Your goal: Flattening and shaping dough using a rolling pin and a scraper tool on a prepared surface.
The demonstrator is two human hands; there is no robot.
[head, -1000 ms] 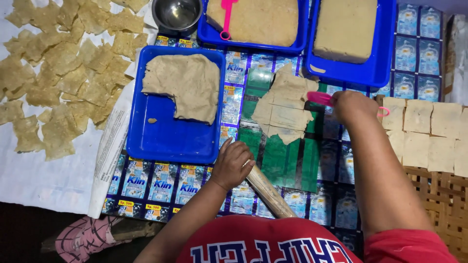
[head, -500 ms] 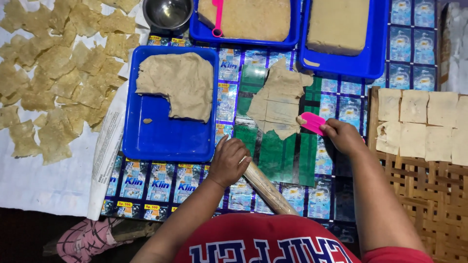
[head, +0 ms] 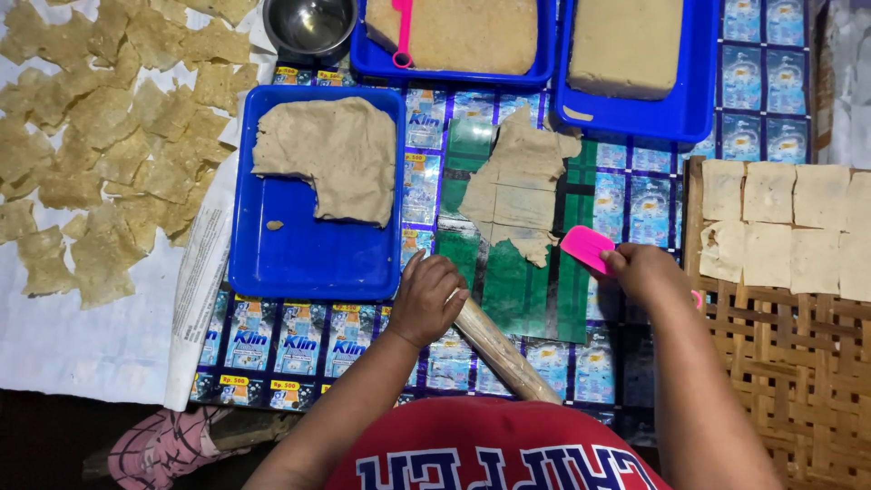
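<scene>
Leftmost, we are looking at thin dough pieces (head: 100, 154) spreading across the white cloth (head: 82, 345), apart from one another, likely so they dry without sticking. Next, the blue tray (head: 299, 259) is holding a flattened dough slab (head: 322, 159) with a bite-shaped gap at its lower edge, kept near for taking more. Our left hand (head: 426, 299) is resting its closed grip on the wooden rolling pin (head: 499, 354), steadying it on the table (head: 299, 340). Just beyond, the rolled dough sheet (head: 517, 186) is lying on the green plastic (head: 513, 286), scored into squares. Our right hand (head: 649, 272) is gripping the pink scraper (head: 587, 248), its blade just beside the sheet's lower edge. Rightmost, cut squares (head: 780, 227) are sitting edge to edge on the woven tray (head: 798, 372).
</scene>
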